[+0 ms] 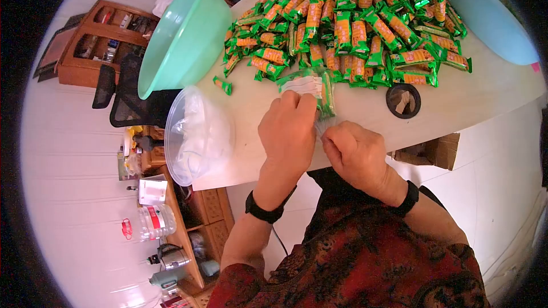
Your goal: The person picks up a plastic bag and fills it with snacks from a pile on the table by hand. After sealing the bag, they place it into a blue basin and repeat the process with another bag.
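Note:
A clear plastic bag (pixel 326 96) with green-and-orange snack packets inside lies at the near side of the table, a white paper label (pixel 302 84) on its top. My left hand (pixel 287 131) is closed over the near edge of the bag by the label, its fingertips partly hidden. My right hand (pixel 355 149) is curled in a fist around the gathered mouth of the bag. Beyond both hands rises a big heap of wrapped snack packets (pixel 342 31), and one loose packet (pixel 222 85) lies to its left.
A clear plastic tub (pixel 176 137) filled with plastic bags stands at the table's left edge. Behind it tilts a mint-green basin (pixel 171 40). At the far right is a blue basin (pixel 485 17). A roll of tape (pixel 403 101) lies right of my hands; a cardboard box (pixel 442 151) sits below.

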Demonstrator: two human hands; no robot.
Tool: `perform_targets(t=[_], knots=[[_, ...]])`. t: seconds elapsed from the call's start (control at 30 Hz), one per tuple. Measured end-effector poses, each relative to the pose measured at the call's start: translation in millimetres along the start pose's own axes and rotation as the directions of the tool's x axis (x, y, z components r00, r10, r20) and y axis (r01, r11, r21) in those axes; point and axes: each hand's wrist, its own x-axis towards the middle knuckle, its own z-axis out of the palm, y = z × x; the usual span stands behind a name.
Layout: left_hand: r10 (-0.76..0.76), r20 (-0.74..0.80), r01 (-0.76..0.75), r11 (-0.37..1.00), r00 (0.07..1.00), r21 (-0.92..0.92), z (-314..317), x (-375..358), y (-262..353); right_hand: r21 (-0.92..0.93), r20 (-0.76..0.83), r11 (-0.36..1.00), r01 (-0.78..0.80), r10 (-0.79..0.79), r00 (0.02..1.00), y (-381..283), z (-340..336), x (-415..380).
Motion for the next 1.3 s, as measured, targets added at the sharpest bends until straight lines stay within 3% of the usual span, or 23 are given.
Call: perform_targets(t=[0.13,0.2,0.33,0.4,0.63,0.7,0.73,0.8,0.9,0.97,1.07,1.3], knots=[[0.029,0.12,-0.019,0.996,0.992,-0.084,-16,11,-17,0.0,-0.007,1.0,-0.001,0.001,1.0,1,-1,0],[0.147,0.172,-0.032,0.843,0.974,-0.538,-29,20,-38,-0.006,-0.006,1.0,-0.013,0.013,1.0,1,0,-1],[-0.008,0.157,0.084,0.872,0.988,-0.482,-3,42,-75,0.0,-0.043,1.0,0.003,-0.003,0.999,1,2,-1],[0.027,0.01,-0.026,0.997,1.0,-0.071,21,50,-84,0.002,-0.028,1.0,0.005,-0.005,1.0,2,2,-2],[-0.007,0.046,0.014,0.987,0.999,-0.162,32,40,-98,-0.004,-0.035,1.0,0.011,-0.011,0.999,3,3,-3],[-0.064,-0.125,0.034,0.973,0.99,-0.228,26,31,-94,-0.008,-0.016,1.0,-0.006,0.005,1.0,1,1,-2],[-0.068,-0.125,0.037,0.972,0.99,-0.23,20,22,-91,-0.011,0.002,1.0,-0.024,0.024,1.0,0,0,-2],[-0.069,-0.218,-0.026,0.914,0.974,-0.405,-11,3,-66,-0.021,0.008,0.999,-0.031,0.031,0.999,1,0,-3],[-0.053,-0.195,-0.047,0.881,0.979,-0.471,-40,-40,-40,-0.029,-0.007,0.999,-0.024,0.024,1.0,1,0,-2],[0.025,-0.07,-0.059,0.84,0.997,-0.54,-50,-69,-30,-0.03,-0.022,0.999,-0.014,0.013,1.0,1,1,-2],[0.042,-0.013,-0.041,0.794,0.999,-0.607,-51,-95,-13,-0.036,-0.039,0.999,-0.037,0.035,0.999,0,2,-2],[-0.018,-0.111,-0.051,0.81,0.994,-0.584,-25,-91,4,-0.005,-0.063,0.998,-0.068,0.068,0.996,-1,4,-2]])
